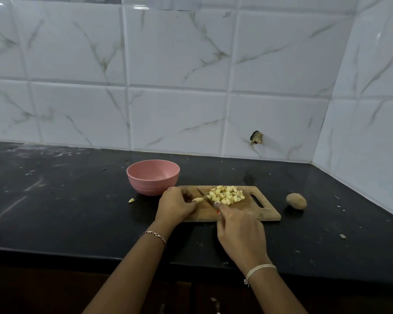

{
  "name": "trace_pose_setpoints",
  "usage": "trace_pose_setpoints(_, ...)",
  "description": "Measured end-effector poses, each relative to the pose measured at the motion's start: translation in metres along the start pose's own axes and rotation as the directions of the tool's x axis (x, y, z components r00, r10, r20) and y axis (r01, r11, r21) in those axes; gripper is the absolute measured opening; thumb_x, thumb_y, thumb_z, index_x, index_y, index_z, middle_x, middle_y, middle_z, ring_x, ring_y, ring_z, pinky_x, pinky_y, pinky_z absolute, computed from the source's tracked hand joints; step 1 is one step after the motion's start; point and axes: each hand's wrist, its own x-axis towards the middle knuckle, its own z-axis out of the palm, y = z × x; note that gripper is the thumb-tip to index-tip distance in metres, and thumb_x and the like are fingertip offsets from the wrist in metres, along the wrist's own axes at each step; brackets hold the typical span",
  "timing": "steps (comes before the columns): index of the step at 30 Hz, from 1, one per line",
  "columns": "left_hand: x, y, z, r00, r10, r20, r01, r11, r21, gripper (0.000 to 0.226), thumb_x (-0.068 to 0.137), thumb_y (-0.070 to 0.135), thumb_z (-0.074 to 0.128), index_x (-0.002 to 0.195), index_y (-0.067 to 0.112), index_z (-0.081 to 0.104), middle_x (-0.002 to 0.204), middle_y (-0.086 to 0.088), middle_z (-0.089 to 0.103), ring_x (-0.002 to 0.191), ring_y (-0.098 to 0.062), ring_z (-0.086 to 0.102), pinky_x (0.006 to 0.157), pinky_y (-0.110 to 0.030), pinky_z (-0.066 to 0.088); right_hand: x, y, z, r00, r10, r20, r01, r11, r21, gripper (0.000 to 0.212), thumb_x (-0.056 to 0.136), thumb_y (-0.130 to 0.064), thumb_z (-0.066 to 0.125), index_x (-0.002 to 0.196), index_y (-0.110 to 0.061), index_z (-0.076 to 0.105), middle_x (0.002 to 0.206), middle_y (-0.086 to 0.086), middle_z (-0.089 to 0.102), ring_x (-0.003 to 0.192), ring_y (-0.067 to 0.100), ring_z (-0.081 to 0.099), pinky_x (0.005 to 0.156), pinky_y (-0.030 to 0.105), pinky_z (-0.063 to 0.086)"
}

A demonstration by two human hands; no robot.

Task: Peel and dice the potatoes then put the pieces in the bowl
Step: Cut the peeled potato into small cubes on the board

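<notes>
No text — nothing legible anywhere.

A home kitchen, most likely: a black stone tabletop [77, 200] runs into a corner of white marble-veined wall tiles [179, 64]. On it sit a wooden cutting board [259, 211] heaped with diced potato [227, 194], a pink bowl [153, 176] and an unpeeled potato [296, 201].

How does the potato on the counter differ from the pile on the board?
The whole potato is unpeeled, brown-skinned; the diced pile shows pale yellow flesh. The whole potato is one rounded piece; the diced pile is many small cubes. The whole potato sits on the black counter; the diced pile lies on the cutting board. Neither is in the pink bowl yet.
</notes>
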Motion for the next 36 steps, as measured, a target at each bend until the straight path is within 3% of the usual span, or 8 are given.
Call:
trace_pose_setpoints(5,-0.001,0.001,0.002,1.000,-0.001,0.001,0.001,1.000,0.003,0.010,0.083,0.027,0.074,0.090,0.021,0.075,0.086,0.008,0.070,0.084,-0.008,0.065,0.081,-0.028,0.054,-0.003,-0.002,0.001,1.000,-0.019,0.013,0.020,0.999,-0.042,0.041,0.102,-0.033,0.039,0.143,-0.034,0.042,0.099,-0.009,0.064,0.084,0.007,0.058,0.068,0.022,0.046)
trace_pose_setpoints(14,0.002,0.000,0.005,1.000,-0.007,0.006,0.007,1.000,0.001,0.007,0.083,0.026,0.074,0.087,0.021,0.076,0.085,0.008,0.070,0.082,-0.008,0.064,0.078,-0.026,0.053,0.002,-0.004,0.005,0.996,-0.045,0.077,0.053,0.992,-0.112,0.043,0.102,-0.025,0.042,0.145,-0.027,0.040,0.100,-0.004,0.063,0.087,0.013,0.060,0.068,0.026,0.045)
trace_pose_setpoints(19,0.000,0.000,0.005,1.000,-0.010,-0.001,0.010,1.000,-0.024,0.009,0.082,0.032,0.075,0.081,0.023,0.075,0.069,0.018,0.061,0.069,-0.002,0.059,0.064,-0.019,0.042,0.009,-0.014,0.009,0.988,-0.099,0.121,0.119,0.978,-0.174,0.035,0.101,-0.014,0.040,0.135,-0.019,0.046,0.104,-0.001,0.063,0.091,0.016,0.060,0.070,0.027,0.041)
trace_pose_setpoints(26,-0.002,0.001,0.004,0.999,-0.007,-0.040,0.007,1.000,0.010,0.011,0.082,0.032,0.076,0.078,0.022,0.072,0.072,0.015,0.062,0.079,-0.006,0.062,0.074,-0.023,0.047,0.001,-0.013,0.011,0.999,0.019,0.037,-0.015,0.995,-0.098,0.042,0.102,-0.018,0.040,0.143,-0.025,0.038,0.102,-0.004,0.060,0.086,0.013,0.058,0.065,0.025,0.039)
trace_pose_setpoints(36,-0.003,0.003,0.001,1.000,0.007,-0.021,-0.007,1.000,0.005,0.006,0.083,0.025,0.073,0.082,0.019,0.075,0.073,0.012,0.063,0.073,-0.005,0.059,0.071,-0.021,0.046,0.000,-0.017,0.006,0.996,-0.025,0.090,0.030,0.998,-0.052,0.036,0.101,-0.020,0.044,0.136,-0.025,0.044,0.101,-0.004,0.062,0.089,0.013,0.058,0.069,0.025,0.040)
